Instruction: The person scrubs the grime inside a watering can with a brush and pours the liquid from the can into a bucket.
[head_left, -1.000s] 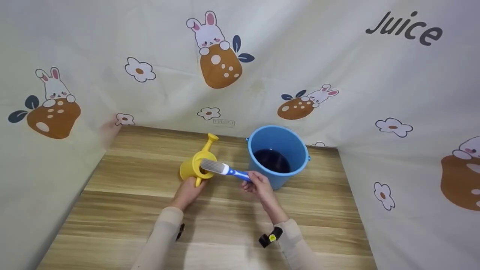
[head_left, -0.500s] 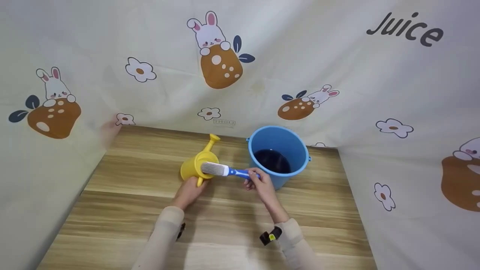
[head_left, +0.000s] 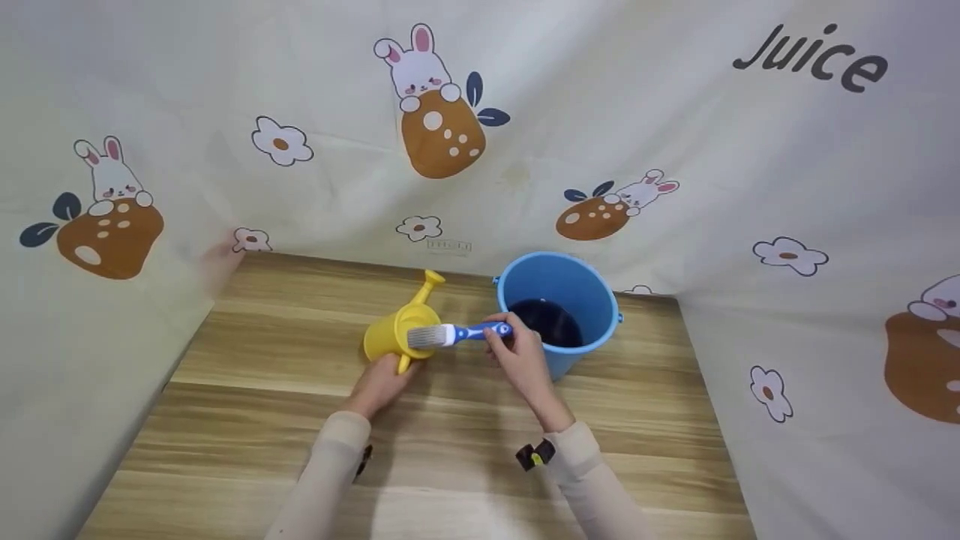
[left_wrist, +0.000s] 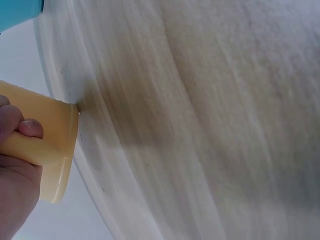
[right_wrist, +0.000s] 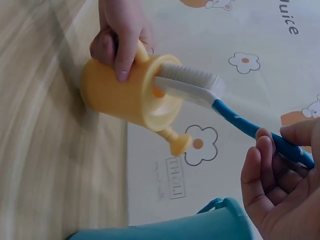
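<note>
My left hand [head_left: 381, 382] grips the handle of a yellow watering can [head_left: 381, 339]. Seen from the right wrist, the fingers wrap its handle and the thumb lies along the can's side. The can leans to the right, its spout pointing away. My right hand [head_left: 520, 352] pinches the blue handle of a brush [right_wrist: 240, 120] between thumb and fingers. The bristled white head of the brush reaches into the mouth of the can. Whether the bristles touch the inner wall, I cannot tell.
A blue bucket [head_left: 551, 268] stands just beyond my right hand, with dark liquid [head_left: 546, 319] at its bottom. The wood-grain tabletop [head_left: 262, 435] is enclosed by a pale printed cloth [head_left: 330, 187] at the back and sides.
My right hand has moved slightly away from me, lifting the handle end of the brush in view and turning the bristles more upward. The can has shifted slightly right in my left hand.
</note>
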